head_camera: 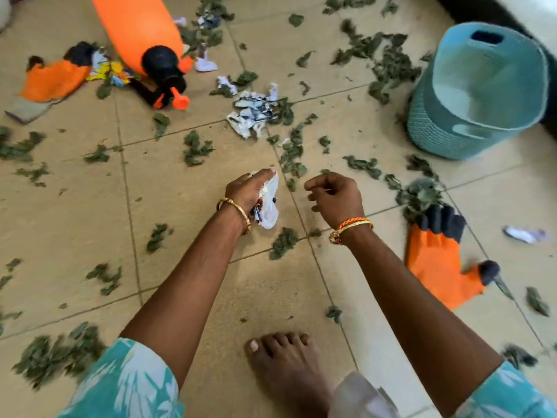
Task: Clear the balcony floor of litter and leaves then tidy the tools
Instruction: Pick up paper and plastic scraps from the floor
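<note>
Head view: left hand (248, 191) clamps crumpled white paper scraps (269, 203), hoarding litter; right hand (334, 196), curled, looks empty; teal woven basket (470, 131) waits at two o'clock.

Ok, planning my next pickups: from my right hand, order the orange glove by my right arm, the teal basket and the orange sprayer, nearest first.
From the right hand:
1. Orange glove, lying just to its right.
2. Teal basket, tipped over, ahead to the right.
3. Orange sprayer, lying ahead, far left.
</note>
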`<state>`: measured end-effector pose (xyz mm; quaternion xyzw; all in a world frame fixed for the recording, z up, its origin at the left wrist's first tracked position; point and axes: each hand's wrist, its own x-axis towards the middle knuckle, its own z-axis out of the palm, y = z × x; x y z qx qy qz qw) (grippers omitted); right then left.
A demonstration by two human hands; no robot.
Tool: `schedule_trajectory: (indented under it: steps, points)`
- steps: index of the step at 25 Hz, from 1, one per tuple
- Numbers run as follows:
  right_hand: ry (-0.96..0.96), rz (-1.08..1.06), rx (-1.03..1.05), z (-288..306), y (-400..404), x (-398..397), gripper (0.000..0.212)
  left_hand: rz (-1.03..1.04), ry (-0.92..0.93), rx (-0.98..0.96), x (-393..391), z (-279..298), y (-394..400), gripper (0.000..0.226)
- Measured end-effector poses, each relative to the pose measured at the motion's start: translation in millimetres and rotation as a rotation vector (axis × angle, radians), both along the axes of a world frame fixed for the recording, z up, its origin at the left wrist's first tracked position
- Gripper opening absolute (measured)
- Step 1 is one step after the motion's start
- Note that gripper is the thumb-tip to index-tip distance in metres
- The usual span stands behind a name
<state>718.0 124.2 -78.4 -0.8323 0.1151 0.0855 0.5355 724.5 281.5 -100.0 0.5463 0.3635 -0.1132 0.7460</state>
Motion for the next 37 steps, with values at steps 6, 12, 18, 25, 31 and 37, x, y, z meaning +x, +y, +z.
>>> schedule_trajectory:
  steps: [6,12,18,25,31,37]
  points:
    - [-0.218,-0.418,-0.263,-9.0,-97.3,-32.0,0.023,-0.313,0.105,-0.129,14.7,-1.5,-76.4,0.022]
    - [-0.119,-0.598,-0.586,-26.2,-220.1,-38.7,0.046,-0.56,0.051,-0.12,19.4,6.2,-176.0,0.016]
    - [0.106,-0.445,-0.647,-51.2,-308.3,-31.3,0.027,-0.602,-0.072,-0.058,24.8,-2.3,-217.5,0.03]
    - [-0.088,-0.822,-0.271,-18.9,-287.4,-39.7,0.014,-0.689,0.07,-0.052,30.5,-4.4,-260.3,0.031]
    - [-0.014,-0.645,0.431,8.7,-252.5,-46.1,0.025,-1.066,-0.072,-0.142,27.0,-3.9,-300.2,0.056]
    - [-0.001,-0.835,-0.018,-7.8,-309.1,-51.9,0.016,-0.798,-0.067,-0.029,27.5,-13.4,-312.7,0.012]
